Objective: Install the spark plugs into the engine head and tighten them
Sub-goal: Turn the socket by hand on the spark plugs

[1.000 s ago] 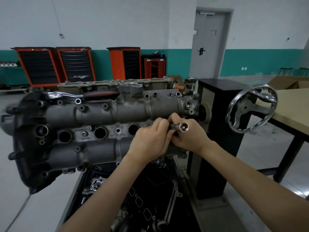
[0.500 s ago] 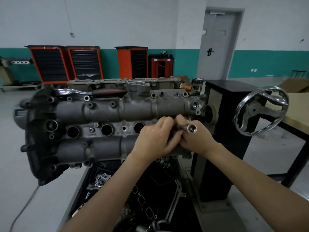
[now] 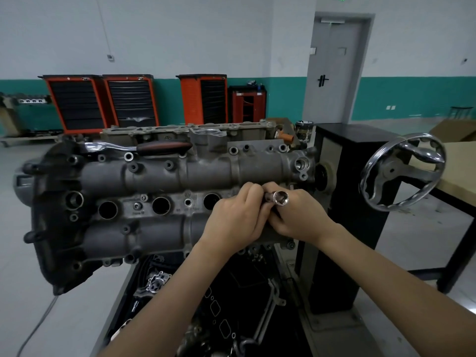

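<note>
The engine head (image 3: 159, 191) sits tilted toward me on a black stand (image 3: 358, 228), with its row of round plug holes across the middle. Three holes (image 3: 161, 205) show open and dark; the spot at the right end of the row is covered by my hands. No spark plug is visible.

My right hand (image 3: 300, 217) is curled around a chrome socket (image 3: 279, 198), its fingers wrapped on the shank. The socket's hollow end points back toward me and slightly right; its other end is hidden between my hands. My left hand (image 3: 237, 217) is also curled, its fingertips closed on the socket shank next to my right thumb. Knuckles of both hands touch.

Both forearms reach forward and up from the bottom edge, the left from the lower centre, the right from the lower right corner, and the wrists meet over the right end of the head.

A ratchet (image 3: 139, 148) with a dark handle lies along the top edge of the head. A chrome handwheel (image 3: 401, 171) stands on the stand's right side, beside a wooden table (image 3: 461, 171).
</note>
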Demonstrator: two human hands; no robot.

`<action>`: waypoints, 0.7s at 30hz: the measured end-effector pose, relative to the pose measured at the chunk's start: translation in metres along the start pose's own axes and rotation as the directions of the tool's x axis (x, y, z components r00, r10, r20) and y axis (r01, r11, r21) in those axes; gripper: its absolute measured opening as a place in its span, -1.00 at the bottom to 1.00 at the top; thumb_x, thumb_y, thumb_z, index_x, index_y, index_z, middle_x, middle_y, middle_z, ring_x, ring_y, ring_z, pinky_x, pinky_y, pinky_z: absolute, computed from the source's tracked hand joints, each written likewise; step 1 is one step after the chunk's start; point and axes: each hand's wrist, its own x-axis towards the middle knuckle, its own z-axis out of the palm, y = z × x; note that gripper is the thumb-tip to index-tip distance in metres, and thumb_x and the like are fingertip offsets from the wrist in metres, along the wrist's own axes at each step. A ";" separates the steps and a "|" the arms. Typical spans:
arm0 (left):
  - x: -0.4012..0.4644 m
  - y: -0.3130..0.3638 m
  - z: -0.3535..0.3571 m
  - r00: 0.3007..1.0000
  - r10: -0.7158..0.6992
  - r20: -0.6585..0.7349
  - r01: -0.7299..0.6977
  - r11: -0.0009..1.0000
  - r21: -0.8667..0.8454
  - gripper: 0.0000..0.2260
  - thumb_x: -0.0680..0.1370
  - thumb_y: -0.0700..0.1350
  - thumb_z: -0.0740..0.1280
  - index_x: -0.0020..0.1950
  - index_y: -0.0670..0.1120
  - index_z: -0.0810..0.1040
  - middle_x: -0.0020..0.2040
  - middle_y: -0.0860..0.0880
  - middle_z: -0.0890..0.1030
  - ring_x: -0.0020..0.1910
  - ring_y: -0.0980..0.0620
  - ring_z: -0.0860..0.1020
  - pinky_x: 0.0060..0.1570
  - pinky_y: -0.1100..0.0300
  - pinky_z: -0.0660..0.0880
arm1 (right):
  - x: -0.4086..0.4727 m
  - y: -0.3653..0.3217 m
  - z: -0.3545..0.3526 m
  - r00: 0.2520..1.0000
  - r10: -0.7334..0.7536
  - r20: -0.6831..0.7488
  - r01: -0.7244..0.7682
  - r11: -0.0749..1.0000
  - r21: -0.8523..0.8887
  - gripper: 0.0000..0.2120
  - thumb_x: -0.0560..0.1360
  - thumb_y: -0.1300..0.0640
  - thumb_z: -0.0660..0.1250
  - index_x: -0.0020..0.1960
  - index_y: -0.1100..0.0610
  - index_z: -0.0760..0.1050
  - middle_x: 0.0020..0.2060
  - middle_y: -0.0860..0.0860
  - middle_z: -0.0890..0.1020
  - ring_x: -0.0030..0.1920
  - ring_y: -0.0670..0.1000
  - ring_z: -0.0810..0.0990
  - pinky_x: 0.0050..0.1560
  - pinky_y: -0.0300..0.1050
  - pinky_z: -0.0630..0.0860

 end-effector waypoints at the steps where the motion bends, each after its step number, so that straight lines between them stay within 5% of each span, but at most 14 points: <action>1: 0.000 0.000 0.000 1.000 0.001 0.001 -0.001 1.000 -0.008 -0.49 0.63 0.03 -0.09 -0.22 -0.27 0.47 -0.31 -0.14 0.48 -0.58 -0.06 0.39 -0.67 0.24 0.26 | 0.000 0.000 0.000 1.000 -0.003 0.001 0.003 1.000 -0.009 -0.76 0.40 0.15 0.14 -0.12 0.33 0.45 -0.44 0.08 0.54 -0.53 0.10 0.49 -0.60 -0.16 0.37; 9: 0.001 0.000 0.000 1.000 0.015 -0.010 -0.015 0.999 0.050 -0.73 0.47 -0.02 0.23 -0.31 -0.20 0.43 -0.43 -0.05 0.46 -0.58 -0.01 0.40 -0.53 0.33 0.13 | 0.000 -0.003 -0.001 0.997 0.030 -0.071 -0.031 0.999 -0.014 -0.80 0.39 0.13 0.15 -0.24 0.29 0.39 -0.50 0.08 0.49 -0.55 0.10 0.44 -0.55 -0.29 0.25; 14: 0.000 -0.003 0.002 0.999 0.018 -0.029 -0.017 1.000 0.026 -0.66 0.59 -0.03 0.12 -0.26 -0.23 0.43 -0.43 -0.10 0.46 -0.62 -0.06 0.39 -0.60 0.30 0.18 | 0.000 -0.002 -0.002 0.998 0.037 -0.051 -0.035 0.999 0.029 -0.78 0.37 0.17 0.33 -0.10 0.31 0.45 -0.44 0.08 0.57 -0.51 0.11 0.53 -0.59 -0.18 0.39; 17: 0.000 0.000 0.001 0.999 0.027 -0.037 -0.027 0.999 -0.016 -0.67 0.65 0.04 -0.09 -0.14 -0.14 0.28 -0.37 -0.12 0.46 -0.61 -0.06 0.36 -0.67 0.27 0.23 | 0.000 -0.004 -0.005 1.000 0.016 -0.020 -0.015 0.999 0.034 -0.72 0.38 0.17 0.27 0.03 0.31 0.48 -0.35 0.07 0.62 -0.45 0.09 0.57 -0.55 -0.19 0.41; 21: -0.002 -0.001 0.000 0.998 0.045 -0.036 -0.046 0.998 -0.033 -0.66 0.65 0.06 -0.09 -0.13 -0.13 0.28 -0.34 -0.12 0.47 -0.58 -0.06 0.38 -0.65 0.25 0.25 | -0.002 -0.002 -0.005 1.000 -0.016 -0.021 0.016 1.000 0.008 -0.75 0.42 0.18 0.15 -0.13 0.37 0.47 -0.44 0.12 0.55 -0.52 0.14 0.51 -0.60 -0.13 0.40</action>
